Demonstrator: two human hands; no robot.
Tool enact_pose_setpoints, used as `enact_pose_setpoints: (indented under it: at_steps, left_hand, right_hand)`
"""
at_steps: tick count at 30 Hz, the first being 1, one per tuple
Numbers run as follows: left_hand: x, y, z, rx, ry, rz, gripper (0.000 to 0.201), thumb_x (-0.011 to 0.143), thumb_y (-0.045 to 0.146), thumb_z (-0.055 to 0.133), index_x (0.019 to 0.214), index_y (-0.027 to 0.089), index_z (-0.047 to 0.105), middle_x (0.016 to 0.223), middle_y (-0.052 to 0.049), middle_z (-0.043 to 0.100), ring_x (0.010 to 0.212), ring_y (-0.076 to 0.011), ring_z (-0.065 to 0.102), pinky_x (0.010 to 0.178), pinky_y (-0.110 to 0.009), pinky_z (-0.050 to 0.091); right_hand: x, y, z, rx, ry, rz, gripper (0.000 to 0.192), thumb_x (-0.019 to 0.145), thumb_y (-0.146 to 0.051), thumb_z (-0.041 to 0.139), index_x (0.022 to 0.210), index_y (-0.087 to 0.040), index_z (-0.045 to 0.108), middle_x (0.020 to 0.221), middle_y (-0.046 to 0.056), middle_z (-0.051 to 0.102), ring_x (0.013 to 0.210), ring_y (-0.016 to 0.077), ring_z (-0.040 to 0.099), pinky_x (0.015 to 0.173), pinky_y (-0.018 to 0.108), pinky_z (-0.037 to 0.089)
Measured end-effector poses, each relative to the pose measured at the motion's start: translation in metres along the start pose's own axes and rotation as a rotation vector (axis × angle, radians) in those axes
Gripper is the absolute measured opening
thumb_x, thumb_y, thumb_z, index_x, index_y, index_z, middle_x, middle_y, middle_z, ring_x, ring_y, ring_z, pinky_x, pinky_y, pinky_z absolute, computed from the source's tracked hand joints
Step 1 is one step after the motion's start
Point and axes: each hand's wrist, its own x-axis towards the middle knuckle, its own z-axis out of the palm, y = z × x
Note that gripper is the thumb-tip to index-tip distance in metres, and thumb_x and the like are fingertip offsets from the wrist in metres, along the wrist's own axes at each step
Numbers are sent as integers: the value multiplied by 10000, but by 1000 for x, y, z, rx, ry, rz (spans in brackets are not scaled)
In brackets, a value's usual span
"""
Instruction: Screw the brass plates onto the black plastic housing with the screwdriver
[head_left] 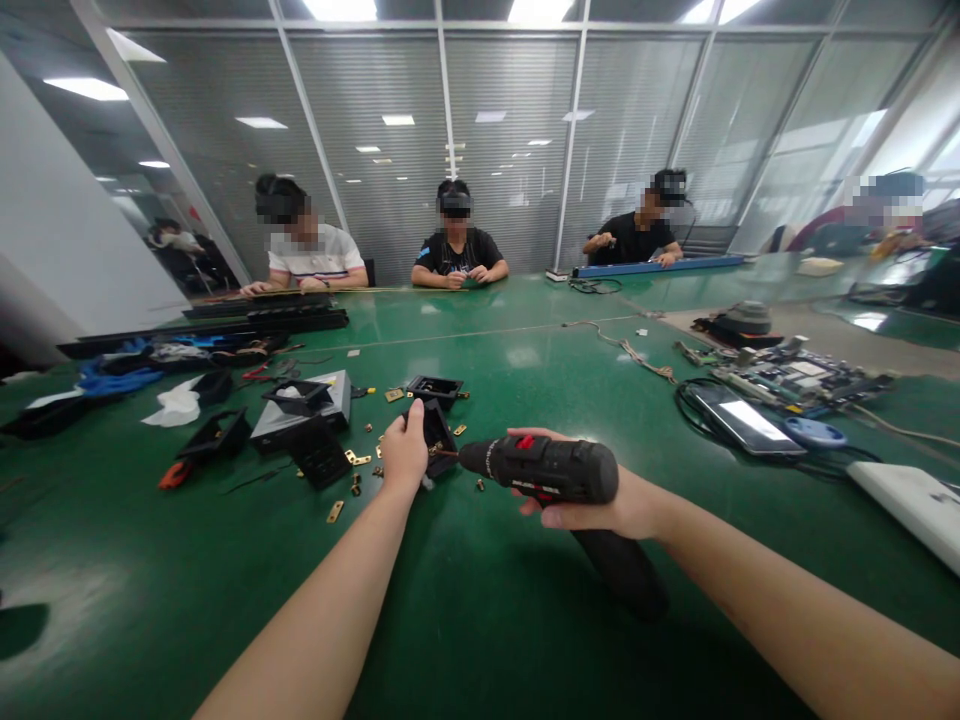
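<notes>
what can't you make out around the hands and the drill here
Head view:
- Drill bit tip: hidden behind the left hand and small black box.
- Drill trigger: covered by the right hand.
- Brass pieces: too small to identify.
- White device: cut by the right edge.

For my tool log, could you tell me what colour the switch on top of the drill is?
Red, on the black cordless drill held in the right hand; head view.

Two bare forearms — no sleeves, no gloves.
</notes>
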Motion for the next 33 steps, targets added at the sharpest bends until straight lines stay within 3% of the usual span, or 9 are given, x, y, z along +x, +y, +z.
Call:
enact_pose_setpoints:
  at_steps: [5, 8, 12, 14, 16, 19, 23, 29, 33]
  left_hand:
    - [1, 1, 1, -6, -4, -17, 835, 909, 1049, 482, 809, 263, 744, 896, -159, 834, 943, -377, 771, 880, -458, 573]
    - [3, 0, 2, -18, -16, -33, 863, 885, 1078, 481, 830, 259, 747, 911, -156, 836, 928, -363, 763, 854, -446, 576]
    - [5, -1, 2, -11, -12, -36, 916, 844, 1136, 464, 791, 261, 729, 895, -166, 826, 915, -369, 759, 838, -456, 582]
    - [5, 0, 2, -1, -4, -25, 929, 848, 1147, 461, 771, 261, 728, 879, -173, 827, 928, -377, 770, 856, -465, 595]
    - [5, 1, 1, 5, -1, -22, 937, 860, 1149, 458, 759, 259, 732, 874, -180, 831, 935, -384, 781, 884, -479, 609]
    - [5, 2, 1, 1, -5, -29, 945, 860, 1152, 455, 759, 256, 738, 893, -184, 839, 942, -390, 789, 925, -499, 614]
    - [6, 3, 4, -7, 6, -33, 929, 836, 1157, 457, 743, 267, 708, 873, -165, 822, 919, -368, 759, 923, -488, 594]
    - [7, 3, 5, 1, 32, -28, 907, 868, 1144, 448, 740, 276, 673, 816, -137, 780, 897, -356, 742, 901, -477, 584]
    - [7, 1, 5, -21, 10, -44, 963, 825, 1201, 403, 751, 280, 672, 841, -146, 788, 895, -363, 744, 873, -478, 576]
  right_hand:
    - [5, -15, 14, 218, -232, 166, 1717, 666, -338, 1274, 1994, -411, 190, 1474, 133, 794, 1207, 305, 874, 1062, 485, 730]
    - [6, -30, 26, 23, -231, 137, 1761, 633, -351, 1288, 2012, -376, 193, 1491, 155, 809, 1315, 374, 847, 1161, 539, 690]
    - [6, -42, 34, -207, -180, 81, 1827, 513, -387, 1316, 2008, -301, 268, 1685, 208, 742, 1610, 485, 685, 1427, 643, 461]
    - [6, -40, 32, -154, -166, 83, 1773, 570, -397, 1302, 2008, -284, 271, 1595, 199, 784, 1534, 450, 738, 1351, 608, 548]
    - [7, -34, 27, -24, -181, 103, 1722, 664, -383, 1275, 2018, -293, 215, 1345, 131, 852, 1261, 350, 845, 1153, 523, 677]
    - [11, -21, 18, 123, -241, 113, 1716, 722, -253, 1248, 2022, -346, 131, 1141, 21, 839, 967, 219, 827, 961, 414, 712]
    - [14, -11, 9, 176, -267, 90, 1701, 748, -139, 1209, 2023, -314, 97, 1120, 26, 849, 934, 196, 825, 890, 355, 699]
    - [14, -8, 4, 151, -255, 32, 1599, 781, -112, 1178, 2015, -332, 187, 1109, -1, 822, 957, 198, 827, 897, 348, 688]
    - [13, -6, 7, 179, -251, 70, 1670, 729, -113, 1201, 2018, -330, 161, 1065, -18, 814, 958, 211, 810, 864, 340, 676]
